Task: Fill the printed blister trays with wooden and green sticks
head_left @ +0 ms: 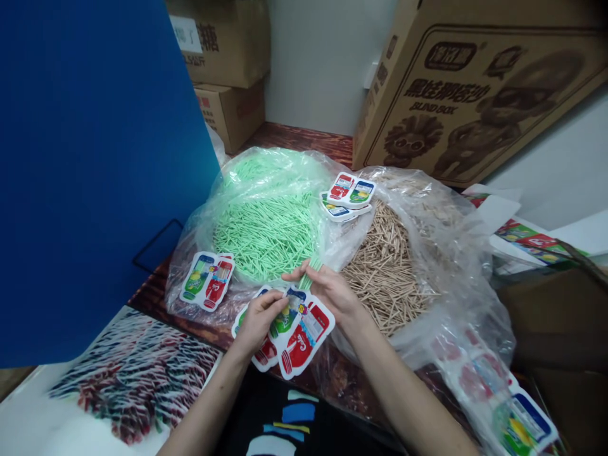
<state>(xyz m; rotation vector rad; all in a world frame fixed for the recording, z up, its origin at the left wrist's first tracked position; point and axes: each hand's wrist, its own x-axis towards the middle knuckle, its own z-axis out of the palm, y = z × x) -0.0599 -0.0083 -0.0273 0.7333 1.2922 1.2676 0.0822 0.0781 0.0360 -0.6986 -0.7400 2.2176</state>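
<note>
My left hand (259, 316) is closed on a small stack of bottle-shaped printed cards (299, 335), red and green, held low in the middle. My right hand (327, 288) pinches a thin bundle of green sticks (311, 272) just above those cards. Right behind the hands lies a clear bag full of green sticks (266, 221). Beside it on the right is a clear bag of tan wooden sticks (389, 259).
One card pair (208, 280) lies at the green bag's left edge, and more cards (349, 193) rest between the bags. A blue panel (95, 158) stands at left. Cardboard boxes (475, 82) are behind. Packaged cards (517, 418) sit lower right.
</note>
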